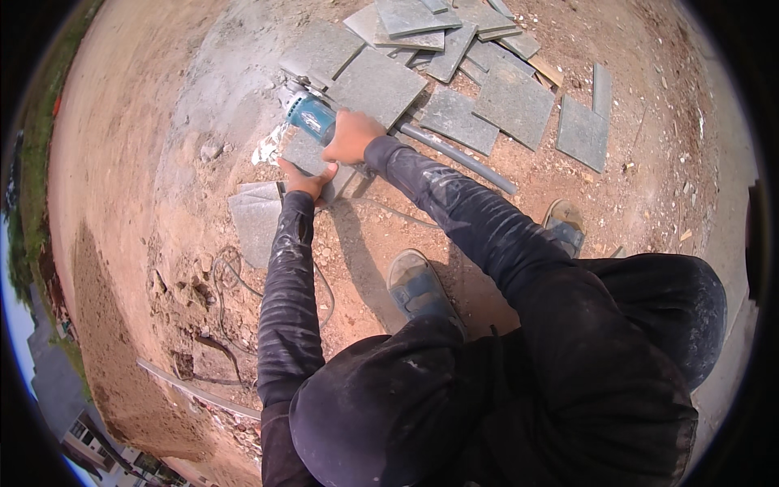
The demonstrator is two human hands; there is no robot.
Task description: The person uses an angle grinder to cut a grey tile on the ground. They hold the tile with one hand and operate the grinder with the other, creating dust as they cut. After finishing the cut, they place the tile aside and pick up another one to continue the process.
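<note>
Upper centre of the frame: the right hand (pixel 350 136) grips the body of a teal angle grinder (pixel 308 114), whose disc end points to the upper left. Just below it, the left hand (pixel 307 180) lies with fingers spread flat on a grey stone tile (pixel 308 154) resting on the sandy ground (pixel 138 162). Further tiles (pixel 454 49) are stacked above; a grey pipe (pixel 458 158) lies to the right.
</note>
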